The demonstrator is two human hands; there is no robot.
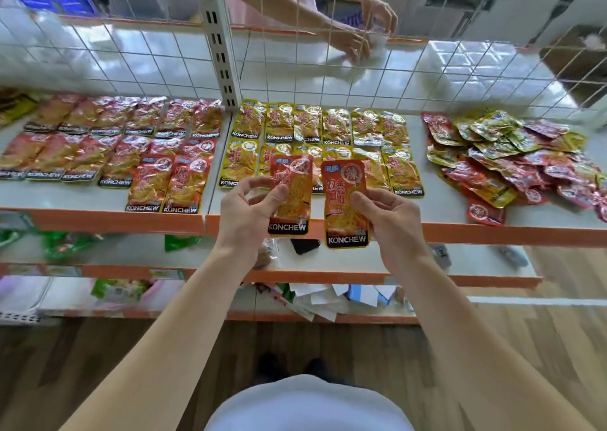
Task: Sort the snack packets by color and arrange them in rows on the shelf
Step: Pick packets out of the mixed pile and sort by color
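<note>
My left hand (247,212) pinches a red snack packet (295,184) between thumb and fingers, held upright over the shelf's front edge. My right hand (391,220) grips a second red packet (345,194) beside it. Red packets (108,141) lie in rows on the left part of the white shelf (59,197). Yellow packets (328,128) lie in two rows in the middle, partly hidden behind the held ones. An unsorted heap of red and yellow packets (512,158) sits on the right.
A wire grid (131,59) backs the shelf and an upright post (220,39) splits it. Behind the grid, another person's hands (358,33) work on the far side. Lower shelves (345,266) hold a black phone (305,245), green packets and papers.
</note>
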